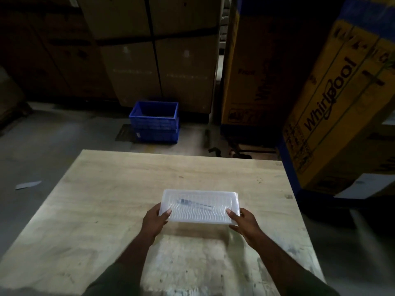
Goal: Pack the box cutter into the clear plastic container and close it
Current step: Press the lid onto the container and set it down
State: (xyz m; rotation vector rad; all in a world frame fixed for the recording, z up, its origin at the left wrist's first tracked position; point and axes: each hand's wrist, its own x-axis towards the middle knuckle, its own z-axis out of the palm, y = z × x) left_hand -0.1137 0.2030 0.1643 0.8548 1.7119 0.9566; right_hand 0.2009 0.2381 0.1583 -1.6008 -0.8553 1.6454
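Note:
The clear plastic container (199, 207) sits with its lid on, near the middle of the wooden table (106, 199). Through the ribbed lid the box cutter (193, 203) shows as a dark slim shape lying across the inside. My left hand (155, 222) grips the container's near left corner, thumb on the lid. My right hand (243, 223) grips the near right corner the same way. The container looks slightly lifted or tilted above the table, with a shadow under its near edge.
A blue plastic crate (155, 122) stands on the floor beyond the table's far edge. Tall cardboard boxes line the back wall, and a large yellow appliance carton (333, 107) leans close to the table's right side. A scrap of paper (27, 185) lies on the floor at left.

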